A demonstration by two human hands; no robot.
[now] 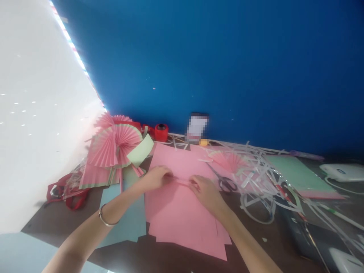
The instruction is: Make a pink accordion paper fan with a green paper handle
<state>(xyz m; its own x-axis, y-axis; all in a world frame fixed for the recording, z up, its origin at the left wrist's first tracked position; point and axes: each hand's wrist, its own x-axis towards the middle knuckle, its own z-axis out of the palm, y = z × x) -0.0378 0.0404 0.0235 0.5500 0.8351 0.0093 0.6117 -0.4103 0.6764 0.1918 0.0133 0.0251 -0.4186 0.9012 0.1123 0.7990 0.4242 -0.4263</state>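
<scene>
Between my two hands runs a narrow pink paper strip (182,182), apparently folded, lying just over a stack of pink paper sheets (182,223). My left hand (159,177) is closed on the strip's left end, its fingertips partly hidden. The right end is pinched between the thumb and fingers of my right hand (204,191). Just right of that hand rest scissors (222,179) with dark handles. Pleated pink paper fans (116,146) with pale green edges stand beyond my left forearm.
White paper strips (256,178) lie tangled on the right, near a green sheet (298,174). A red tape roll (161,132) and a blurred-out upright item (197,128) stand by the blue wall (227,68). Blue paper (125,220) lies under my left forearm.
</scene>
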